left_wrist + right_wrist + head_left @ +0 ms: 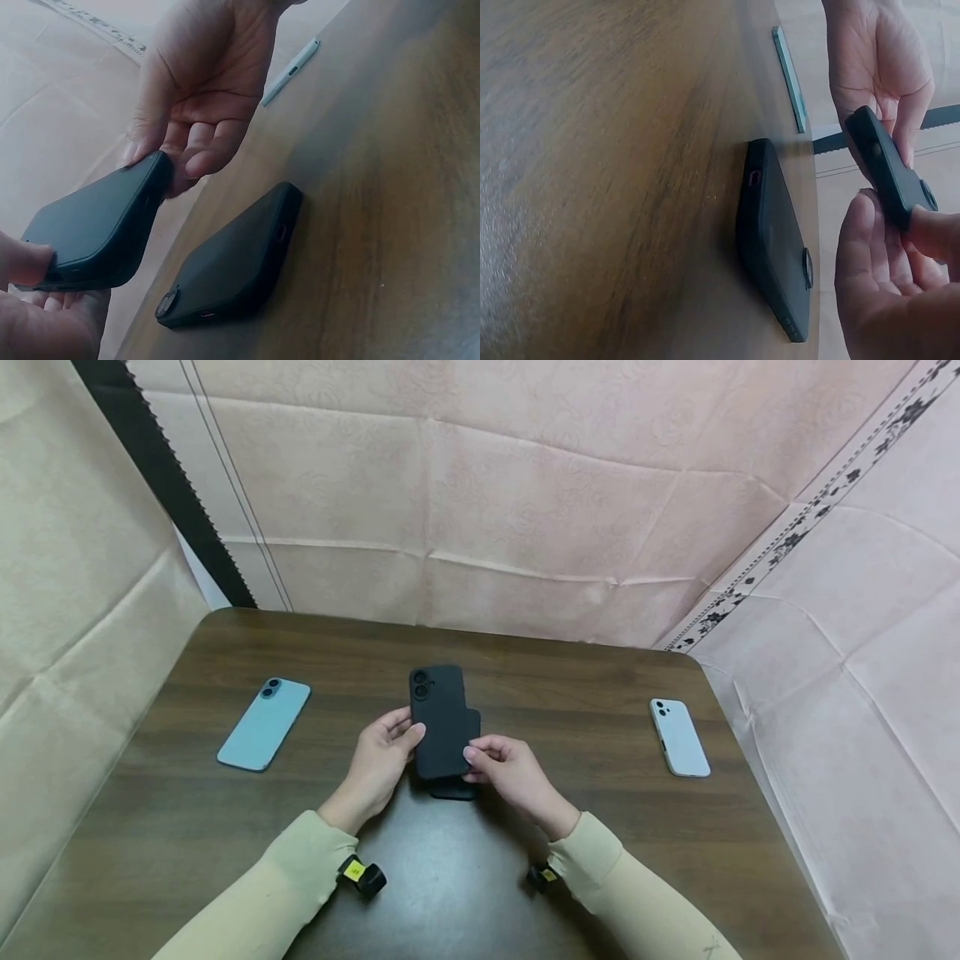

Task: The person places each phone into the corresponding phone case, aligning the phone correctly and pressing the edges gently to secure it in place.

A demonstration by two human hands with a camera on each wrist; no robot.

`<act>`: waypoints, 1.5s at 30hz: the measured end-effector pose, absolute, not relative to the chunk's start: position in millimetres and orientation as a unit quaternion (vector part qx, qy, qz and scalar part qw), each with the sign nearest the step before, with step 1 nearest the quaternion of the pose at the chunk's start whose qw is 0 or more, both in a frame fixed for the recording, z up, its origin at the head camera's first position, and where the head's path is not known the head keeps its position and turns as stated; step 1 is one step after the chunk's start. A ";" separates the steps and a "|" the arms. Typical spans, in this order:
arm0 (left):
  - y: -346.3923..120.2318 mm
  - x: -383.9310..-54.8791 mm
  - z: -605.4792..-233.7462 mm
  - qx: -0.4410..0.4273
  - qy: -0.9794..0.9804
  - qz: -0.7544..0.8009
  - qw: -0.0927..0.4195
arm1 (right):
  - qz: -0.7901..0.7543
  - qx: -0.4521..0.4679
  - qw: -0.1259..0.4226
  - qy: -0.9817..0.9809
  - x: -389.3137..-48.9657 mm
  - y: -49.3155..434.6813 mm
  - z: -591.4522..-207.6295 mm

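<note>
Both hands hold a black-cased phone point(442, 727) above the table, its back with two camera lenses turned up in the head view. My left hand point(380, 760) grips its left edge, thumb point(30, 262) on the back face and fingers beneath. At the lower right corner, my right hand point(517, 777) pinches it between thumb and fingers. A second black-cased phone point(232, 259) lies on the table below, partly hidden by the held one in the head view. Both wrist views show a gap between the two phones.
A light blue phone point(264, 727) lies back up at the left of the brown wooden table point(360, 652). Toward the right edge is a paler, smaller-looking phone point(681, 739). Patterned cloth point(525, 510) hangs behind the table and along its sides.
</note>
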State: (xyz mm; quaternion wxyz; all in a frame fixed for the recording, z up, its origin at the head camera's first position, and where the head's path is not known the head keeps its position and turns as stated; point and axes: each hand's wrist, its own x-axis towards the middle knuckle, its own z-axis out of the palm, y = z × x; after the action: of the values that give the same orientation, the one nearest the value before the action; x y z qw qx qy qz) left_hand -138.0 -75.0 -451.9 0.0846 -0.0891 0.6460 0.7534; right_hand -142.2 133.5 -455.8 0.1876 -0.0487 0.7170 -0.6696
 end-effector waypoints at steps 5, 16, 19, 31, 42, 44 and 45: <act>-70.0 -133.5 -455.7 -0.060 0.669 0.735 0.093 | -0.657 -0.039 0.164 0.735 -143.8 133.5 -454.6; -63.5 -128.6 -462.0 -0.037 0.717 0.686 0.115 | -0.667 -0.001 0.147 0.731 -149.6 139.9 -445.3; -61.9 -127.3 -461.3 -0.025 0.718 0.685 0.120 | -0.663 0.014 0.144 0.734 -151.5 140.4 -442.0; -59.9 -124.7 -459.2 -0.013 0.723 0.676 0.138 | -0.650 0.031 0.126 0.749 -154.9 140.2 -441.5; -62.0 -124.7 -456.2 -0.020 0.724 0.674 0.145 | -0.652 0.031 0.131 0.746 -153.6 138.4 -439.1; -63.5 -126.4 -455.3 -0.019 0.726 0.673 0.139 | -0.651 0.029 0.134 0.746 -153.9 137.6 -438.5; -64.4 -127.3 -454.6 -0.018 0.726 0.674 0.135 | -0.651 0.028 0.135 0.746 -153.8 136.9 -438.1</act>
State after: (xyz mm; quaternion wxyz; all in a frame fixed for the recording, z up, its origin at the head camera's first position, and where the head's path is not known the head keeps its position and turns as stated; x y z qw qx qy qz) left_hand -127.3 -64.4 -454.6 0.1352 -0.0185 0.7263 0.6738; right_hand -153.8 136.9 -438.1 0.1349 0.0275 0.7463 -0.6512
